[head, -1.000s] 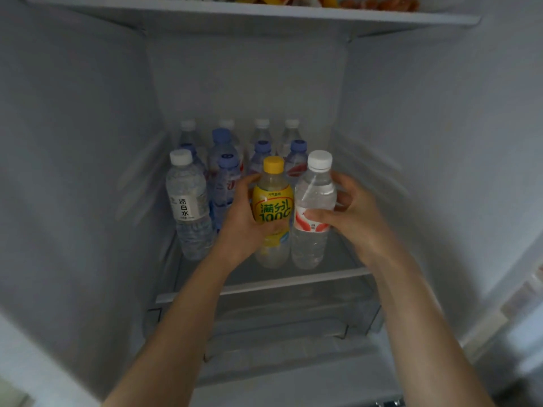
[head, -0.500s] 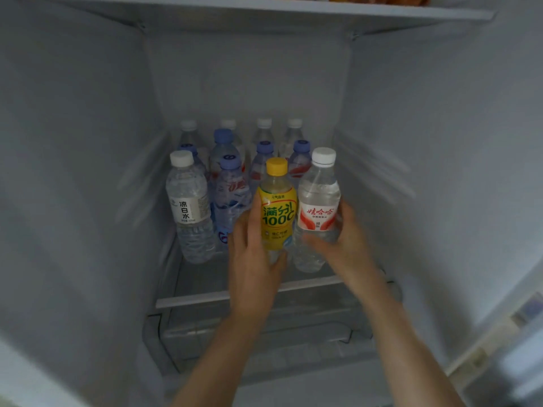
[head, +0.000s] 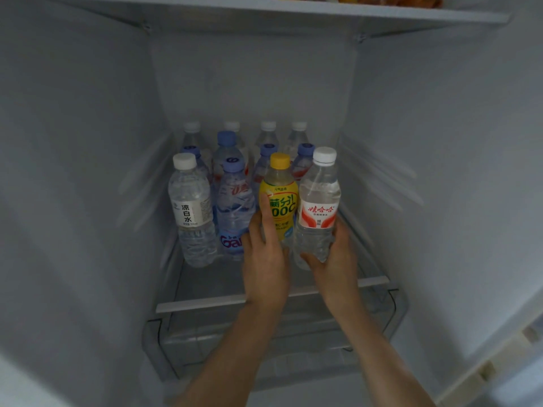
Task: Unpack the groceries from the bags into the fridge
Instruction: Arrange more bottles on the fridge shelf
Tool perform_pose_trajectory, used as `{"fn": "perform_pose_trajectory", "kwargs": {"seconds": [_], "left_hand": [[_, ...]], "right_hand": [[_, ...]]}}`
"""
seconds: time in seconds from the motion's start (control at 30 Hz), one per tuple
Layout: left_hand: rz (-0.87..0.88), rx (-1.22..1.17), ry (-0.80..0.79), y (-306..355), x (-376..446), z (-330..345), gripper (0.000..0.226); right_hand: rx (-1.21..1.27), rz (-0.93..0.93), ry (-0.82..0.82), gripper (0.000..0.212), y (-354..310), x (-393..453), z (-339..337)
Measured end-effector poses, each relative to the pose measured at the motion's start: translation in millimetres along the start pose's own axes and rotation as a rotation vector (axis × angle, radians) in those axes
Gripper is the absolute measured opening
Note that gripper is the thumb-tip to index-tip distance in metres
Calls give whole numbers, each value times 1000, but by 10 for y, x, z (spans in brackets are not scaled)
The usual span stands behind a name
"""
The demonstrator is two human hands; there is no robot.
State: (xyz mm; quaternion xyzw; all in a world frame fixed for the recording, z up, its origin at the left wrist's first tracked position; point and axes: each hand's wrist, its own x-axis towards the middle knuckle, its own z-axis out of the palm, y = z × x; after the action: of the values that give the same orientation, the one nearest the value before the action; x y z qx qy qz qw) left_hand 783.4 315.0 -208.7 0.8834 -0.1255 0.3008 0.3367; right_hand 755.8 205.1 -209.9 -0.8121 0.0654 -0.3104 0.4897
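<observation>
While both forearms reach in, left hand (head: 266, 259) gripping yellow bottle (head: 279, 198), right hand (head: 335, 257) gripping water bottle (head: 318, 207)

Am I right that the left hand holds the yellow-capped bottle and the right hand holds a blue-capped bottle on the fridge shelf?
Not quite. The head view shows the right hand gripping a white-capped bottle with a red and white label, not a blue-capped one. The rest holds: the left hand grips the yellow-capped bottle, and both stand on the fridge shelf.
</observation>
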Motion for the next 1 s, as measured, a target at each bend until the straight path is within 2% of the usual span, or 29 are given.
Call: {"fn": "perform_pose_trajectory", "kwargs": {"seconds": [0.13,0.23,0.6,0.83,1.0], "left_hand": [[3,181,8,-6,81,1,113],[11,206,3,-9,104,-21,118],[42,76,-42,-55,67,13,119],[66,-54,-17,-68,41,-7,116],[59,-121,-21,-79,-151,-139,100]], "right_hand": [[-3,4,-3,82,28,70,0],[16,5,-23,81,21,106,-5],[19,-8,-52,79,91,248,19],[2,32,-129,72,65,314,-32],[-105,42,-200,67,-30,114,-128]]}}
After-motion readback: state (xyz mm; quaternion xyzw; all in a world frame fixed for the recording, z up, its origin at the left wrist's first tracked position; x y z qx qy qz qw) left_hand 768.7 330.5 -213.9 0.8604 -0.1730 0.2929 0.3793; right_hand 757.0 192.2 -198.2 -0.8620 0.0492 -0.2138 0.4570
